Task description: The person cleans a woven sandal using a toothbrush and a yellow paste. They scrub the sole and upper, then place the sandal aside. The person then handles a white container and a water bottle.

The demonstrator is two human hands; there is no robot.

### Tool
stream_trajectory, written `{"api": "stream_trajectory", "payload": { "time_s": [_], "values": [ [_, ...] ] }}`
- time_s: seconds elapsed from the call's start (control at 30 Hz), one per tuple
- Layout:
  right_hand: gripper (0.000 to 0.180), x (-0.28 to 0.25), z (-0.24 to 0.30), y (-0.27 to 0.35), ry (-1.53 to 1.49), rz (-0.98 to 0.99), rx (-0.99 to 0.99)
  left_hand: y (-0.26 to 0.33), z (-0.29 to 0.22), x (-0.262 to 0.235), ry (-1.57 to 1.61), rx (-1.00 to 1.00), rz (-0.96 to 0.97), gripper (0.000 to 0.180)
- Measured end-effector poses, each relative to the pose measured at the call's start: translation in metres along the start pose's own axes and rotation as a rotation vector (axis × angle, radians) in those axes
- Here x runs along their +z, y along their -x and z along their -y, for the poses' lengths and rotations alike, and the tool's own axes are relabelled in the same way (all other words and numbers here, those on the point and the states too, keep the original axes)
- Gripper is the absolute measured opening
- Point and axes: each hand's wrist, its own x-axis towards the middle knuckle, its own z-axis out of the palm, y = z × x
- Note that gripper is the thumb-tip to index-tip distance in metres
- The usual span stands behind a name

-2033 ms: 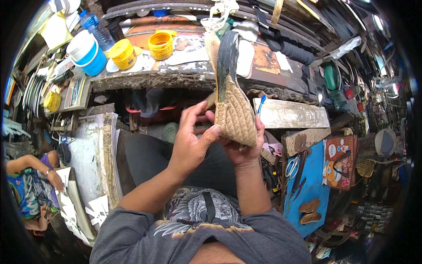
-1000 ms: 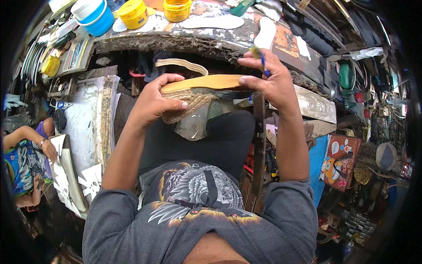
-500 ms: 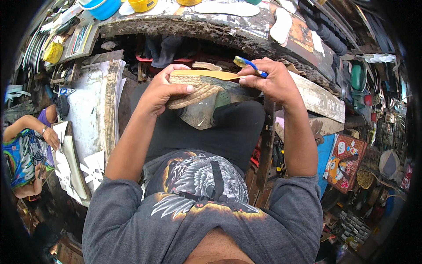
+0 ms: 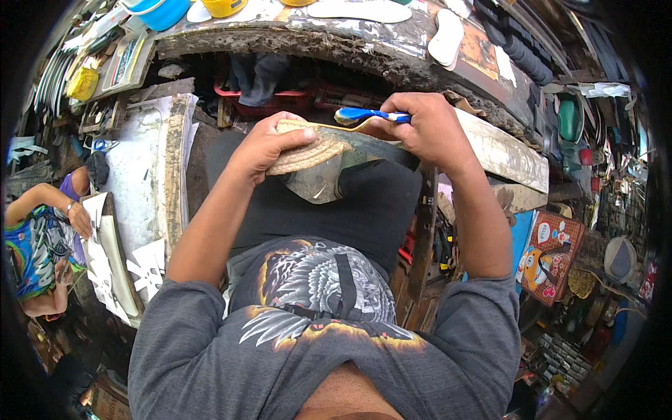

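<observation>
Shoe (image 4: 308, 158) clamped in left hand (image 4: 264, 145) fingers, maybe to stop wobbles; pinches brush (image 4: 360, 114) in right hand (image 4: 435, 131) fingers.

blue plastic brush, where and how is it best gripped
Probably by the right end of its slim blue handle, approached from the right, where the person's right hand holds it: the yellowish bristle head points left, leaving that end clear of bristles.

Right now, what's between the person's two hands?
The head view shows a partly rope-covered wedge sole between the left hand and right hand, with a blue-handled brush jutting in from the latter.
</observation>
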Motion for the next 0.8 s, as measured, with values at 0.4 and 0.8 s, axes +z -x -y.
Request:
{"api": "stream_trajectory", "payload": {
  "time_s": [0.4, 0.8],
  "values": [
    [0.031, 0.002, 0.005, 0.008, 0.014, 0.147, -0.085, 0.007, -0.003, 0.003, -0.045, -0.027, 0.071, 0.042],
    [0.034, 0.031, -0.007, -0.001, -0.082, 0.048, -0.207, 0.022, -0.023, -0.005, -0.12, 0.016, 0.132, 0.043]
  ]
}}
